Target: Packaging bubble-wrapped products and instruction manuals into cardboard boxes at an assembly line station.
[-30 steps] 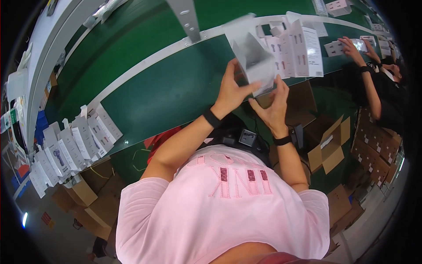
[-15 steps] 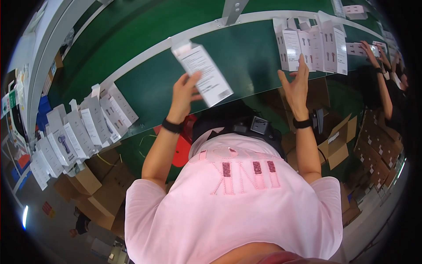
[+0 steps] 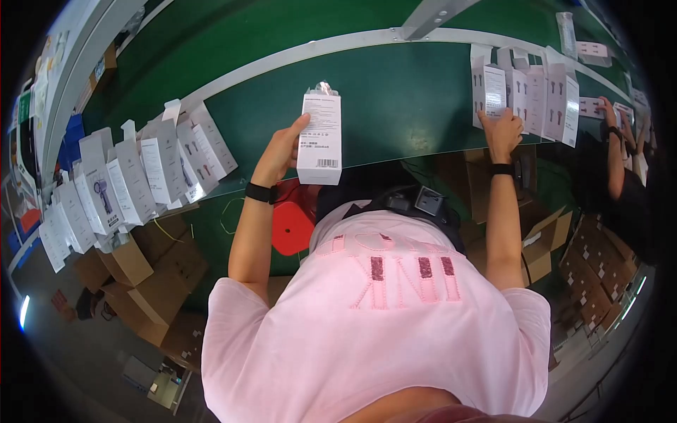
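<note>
My left hand point(image 3: 283, 146) is closed round the left side of a white printed carton point(image 3: 321, 137), held up over the near edge of the green table. Its lower end tilts toward me, and something clear and shiny shows at its far, open end. At the right, my right hand point(image 3: 503, 132) has its fingers bent round the lower end of the leftmost white carton point(image 3: 488, 88) in a standing row. Thumb and fingertips press on that carton; part of the grip is hidden. Beside it stand more open-topped cartons point(image 3: 557, 99) with small fan pictures.
Another row of open white cartons point(image 3: 127, 187) leans along the table's left side. A pale metal rail point(image 3: 282, 55) crosses behind. Brown cardboard boxes point(image 3: 141, 282) and a red stool point(image 3: 290, 227) are below the table. A co-worker's arm point(image 3: 615, 166) reaches in at far right.
The carton in my left hand has turned from slanted to nearly upright. My right hand, open before, has come to the right-hand row and closed on its leftmost carton. The whole view has shifted.
</note>
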Demonstrator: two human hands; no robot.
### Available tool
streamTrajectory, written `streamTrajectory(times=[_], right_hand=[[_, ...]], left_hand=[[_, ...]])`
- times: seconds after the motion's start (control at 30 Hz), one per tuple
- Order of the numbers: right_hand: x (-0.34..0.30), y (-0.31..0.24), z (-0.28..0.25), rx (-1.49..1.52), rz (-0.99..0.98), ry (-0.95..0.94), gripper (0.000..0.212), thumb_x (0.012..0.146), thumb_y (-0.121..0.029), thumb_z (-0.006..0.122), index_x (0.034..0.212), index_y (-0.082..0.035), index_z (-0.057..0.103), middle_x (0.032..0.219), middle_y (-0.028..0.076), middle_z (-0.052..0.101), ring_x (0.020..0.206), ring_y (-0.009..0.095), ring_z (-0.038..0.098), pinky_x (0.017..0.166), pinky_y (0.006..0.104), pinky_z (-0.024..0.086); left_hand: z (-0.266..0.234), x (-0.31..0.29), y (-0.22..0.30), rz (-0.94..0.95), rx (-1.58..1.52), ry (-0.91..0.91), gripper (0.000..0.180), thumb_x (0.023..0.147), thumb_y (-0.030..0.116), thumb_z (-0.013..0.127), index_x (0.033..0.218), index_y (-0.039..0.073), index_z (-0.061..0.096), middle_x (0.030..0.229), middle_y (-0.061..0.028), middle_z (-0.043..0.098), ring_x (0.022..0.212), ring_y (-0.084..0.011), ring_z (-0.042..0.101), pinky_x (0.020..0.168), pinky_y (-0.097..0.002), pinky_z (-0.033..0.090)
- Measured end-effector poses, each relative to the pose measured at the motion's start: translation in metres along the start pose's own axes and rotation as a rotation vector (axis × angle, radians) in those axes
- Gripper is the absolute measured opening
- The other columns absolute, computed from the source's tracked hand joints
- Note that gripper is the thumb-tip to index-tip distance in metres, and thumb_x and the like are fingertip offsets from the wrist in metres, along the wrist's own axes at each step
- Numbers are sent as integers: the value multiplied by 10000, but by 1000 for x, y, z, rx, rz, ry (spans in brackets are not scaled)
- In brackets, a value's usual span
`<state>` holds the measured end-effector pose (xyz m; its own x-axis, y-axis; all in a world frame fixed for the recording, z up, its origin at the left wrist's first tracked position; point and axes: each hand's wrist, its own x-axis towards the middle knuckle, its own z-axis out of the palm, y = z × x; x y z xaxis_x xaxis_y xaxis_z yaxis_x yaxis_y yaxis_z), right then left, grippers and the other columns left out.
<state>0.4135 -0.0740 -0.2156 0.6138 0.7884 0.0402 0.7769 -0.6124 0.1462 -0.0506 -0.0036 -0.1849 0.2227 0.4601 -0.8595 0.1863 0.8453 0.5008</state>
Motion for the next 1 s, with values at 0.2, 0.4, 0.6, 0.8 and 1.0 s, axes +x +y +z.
streamTrajectory(times=[0.2, 0.4, 0.6, 0.8, 1.0], right_hand=[[-26, -28, -32, 465, -171, -203, 684, 705, -379, 753, 1195, 29, 505, 1099, 251, 552, 1064, 417, 511, 901, 463, 441], [-50, -70, -75, 413, -408, -113, 697, 675, -270, 725, 1242, 52, 479, 1064, 245, 544, 1006, 408, 506, 904, 452, 437], [-44, -49, -57, 404, -348, 96, 648, 680, -235, 720, 1225, 30, 492, 1062, 219, 531, 1004, 394, 499, 894, 458, 437], [-51, -43, -60, 461, -383, 85, 701, 687, -225, 738, 1304, -7, 486, 1137, 199, 507, 1052, 370, 480, 936, 444, 405], [-53, -35, -57, 422, -525, 50, 712, 668, -177, 729, 1326, -49, 487, 1157, 191, 487, 1070, 365, 468, 946, 453, 394]], left_hand=[[-25, -14, 1, 35, -148, 14, 592, 917, 492, 567, 1204, -25, 579, 1085, -108, 666, 956, -172, 649, 824, -283, 504], [-49, 13, -22, 97, -108, -34, 551, 918, 475, 569, 1171, -13, 602, 1008, -80, 678, 891, -158, 654, 755, -279, 518], [-63, 32, -57, 163, -131, -34, 437, 924, 389, 584, 1197, 49, 607, 1039, -48, 661, 890, -116, 632, 752, -259, 495], [-45, 23, -51, 149, 12, 129, 390, 920, 335, 608, 1157, 26, 638, 929, -14, 661, 831, -105, 599, 754, -259, 467], [-18, 25, -54, 640, 541, 627, 435, 884, 310, 662, 1172, -13, 612, 1004, -116, 651, 895, -209, 622, 800, -302, 491]])
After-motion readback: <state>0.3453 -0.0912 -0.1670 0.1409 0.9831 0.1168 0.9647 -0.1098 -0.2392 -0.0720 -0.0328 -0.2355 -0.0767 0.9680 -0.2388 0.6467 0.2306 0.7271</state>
